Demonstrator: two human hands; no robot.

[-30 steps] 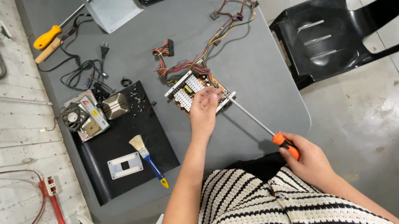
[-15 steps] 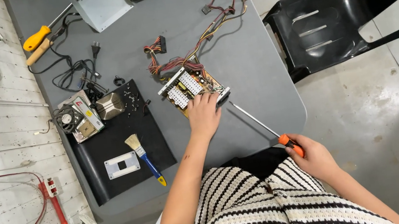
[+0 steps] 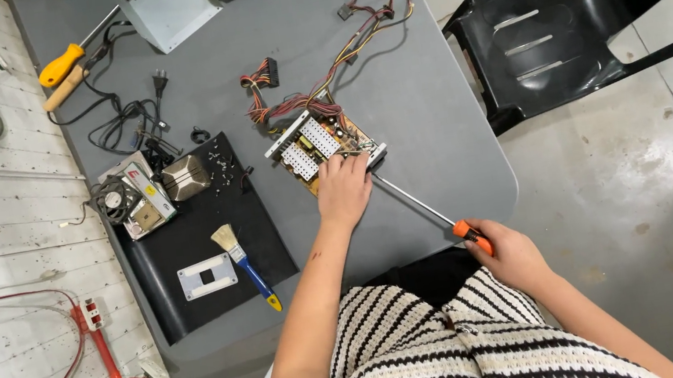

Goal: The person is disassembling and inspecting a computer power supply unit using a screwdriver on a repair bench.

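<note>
On the grey counter (image 3: pixel 432 112), left hand (image 3: pixel 343 190) grasps a circuit board (image 3: pixel 321 142); right hand (image 3: pixel 511 256) clenches a long screwdriver (image 3: pixel 424 207) (its tip could slip and gouge components).

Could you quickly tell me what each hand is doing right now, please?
Left hand: resting palm-down on the circuit board; grip cannot be told.
Right hand: closed around the handle of the long orange-handled screwdriver.

A bare power-supply circuit board (image 3: pixel 314 143) lies flat on the grey bench (image 3: pixel 422 105), tan with white finned blocks and a trailing bundle of coloured wires (image 3: pixel 349 36). A long screwdriver (image 3: pixel 426 207) with an orange handle slants across the bench, its tip at the board's near edge.
</note>
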